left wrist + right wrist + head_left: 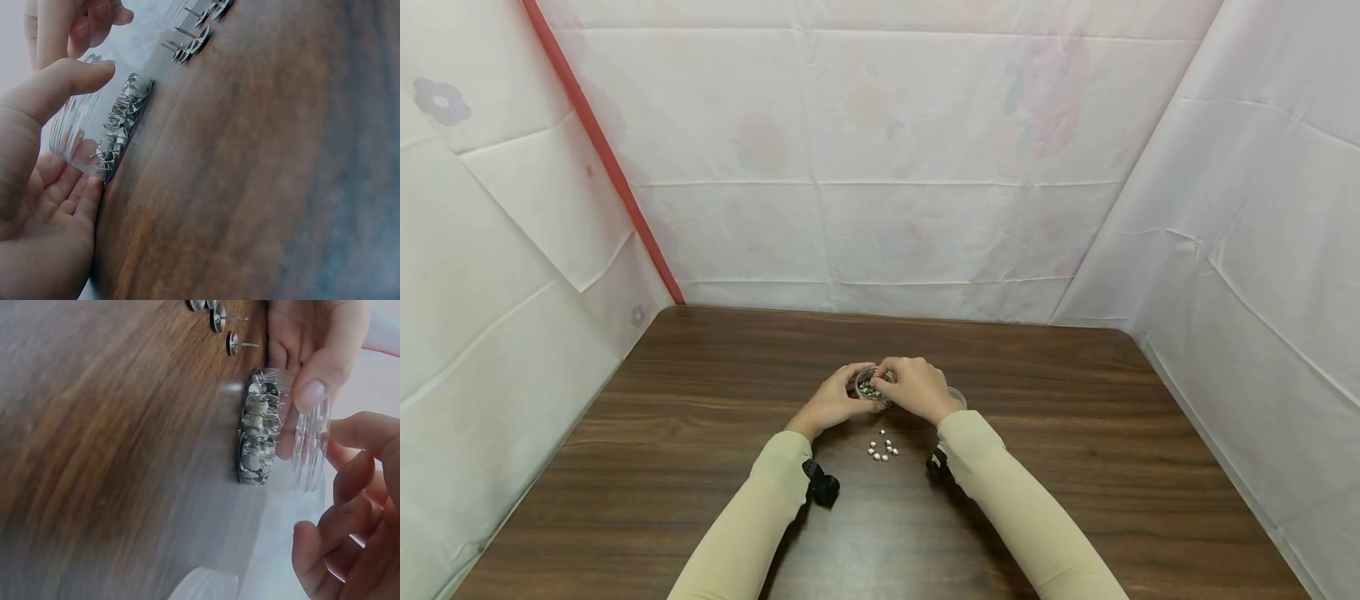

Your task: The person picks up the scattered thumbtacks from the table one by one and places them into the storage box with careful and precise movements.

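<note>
A small clear jar (307, 456) with a threaded rim stands upright on the table, its lower part filled with silver thumbtacks (256, 428). My left hand (833, 402) grips it from the side, thumb in front and fingers behind. Over the jar's mouth is my right hand (917, 388), index finger and thumb reaching in at the rim and the other fingers curled. The rim and fingers hide whether those fingertips pinch a tack. Several loose thumbtacks (877, 456) lie in a loose ring nearer the body; in the left wrist view their pins point up.
A clear round lid (957, 396) lies right of the jar, partly behind the right wrist. The brown wood-grain table (700, 467) runs back to white cloth walls (880, 233) at the rear and sides. Black camera mounts (822, 485) sit on both wrists.
</note>
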`<act>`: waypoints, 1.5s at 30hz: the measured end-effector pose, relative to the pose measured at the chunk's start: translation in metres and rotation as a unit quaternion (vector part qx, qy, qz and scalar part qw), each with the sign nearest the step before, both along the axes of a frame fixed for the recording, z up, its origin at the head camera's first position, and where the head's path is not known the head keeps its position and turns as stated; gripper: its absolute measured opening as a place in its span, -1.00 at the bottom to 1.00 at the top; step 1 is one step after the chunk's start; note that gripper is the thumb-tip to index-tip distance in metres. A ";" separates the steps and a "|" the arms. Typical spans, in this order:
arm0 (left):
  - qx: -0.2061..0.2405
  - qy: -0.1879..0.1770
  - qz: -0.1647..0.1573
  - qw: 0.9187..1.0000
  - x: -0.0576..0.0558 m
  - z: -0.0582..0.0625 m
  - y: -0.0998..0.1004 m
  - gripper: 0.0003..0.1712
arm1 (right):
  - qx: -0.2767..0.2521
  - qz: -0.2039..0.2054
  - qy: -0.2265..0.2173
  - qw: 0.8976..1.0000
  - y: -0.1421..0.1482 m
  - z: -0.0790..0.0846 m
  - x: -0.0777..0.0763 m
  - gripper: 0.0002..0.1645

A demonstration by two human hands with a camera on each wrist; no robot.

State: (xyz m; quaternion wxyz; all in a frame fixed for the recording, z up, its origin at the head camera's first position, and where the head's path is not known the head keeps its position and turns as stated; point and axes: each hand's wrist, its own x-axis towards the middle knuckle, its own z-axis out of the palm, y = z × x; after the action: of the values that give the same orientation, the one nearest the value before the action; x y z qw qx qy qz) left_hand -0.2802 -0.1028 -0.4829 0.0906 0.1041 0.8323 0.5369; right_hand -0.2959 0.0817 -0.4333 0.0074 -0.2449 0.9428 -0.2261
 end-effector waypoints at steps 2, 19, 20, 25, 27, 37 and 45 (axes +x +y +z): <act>-0.001 -0.003 0.001 1.000 0.000 0.001 0.000 -0.11 | -0.004 0.000 0.001 1.000 0.002 0.001 0.002 -0.82; 0.012 0.009 -0.012 1.000 0.003 0.010 0.001 -0.12 | -0.047 0.063 -0.014 0.997 0.021 0.002 0.029 -0.88; 0.012 0.010 -0.013 1.000 0.003 0.010 0.001 -0.12 | -0.047 0.067 -0.014 0.997 0.021 0.001 0.029 -0.89; 0.001 0.016 -0.004 1.000 -0.003 0.000 0.001 -0.13 | -0.045 0.090 -0.032 0.994 0.022 -0.001 0.033 -0.88; -0.001 0.017 -0.005 1.000 -0.002 0.000 0.000 -0.13 | -0.044 0.101 -0.037 0.993 0.022 -0.001 0.035 -0.88; -0.001 0.016 -0.001 1.000 -0.002 0.000 0.001 -0.14 | -0.043 0.148 -0.023 0.988 0.018 -0.009 0.036 -0.93; 0.010 0.013 -0.009 1.000 -0.001 0.001 0.000 -0.11 | -0.015 0.154 -0.021 0.988 0.016 -0.012 0.039 -0.95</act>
State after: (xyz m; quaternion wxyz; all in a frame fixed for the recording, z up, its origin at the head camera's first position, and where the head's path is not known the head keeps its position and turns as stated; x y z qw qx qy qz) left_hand -0.2816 -0.1029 -0.4819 0.0838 0.1198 0.8272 0.5426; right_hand -0.2568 0.0981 -0.4454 0.0584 -0.3819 0.8900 -0.2419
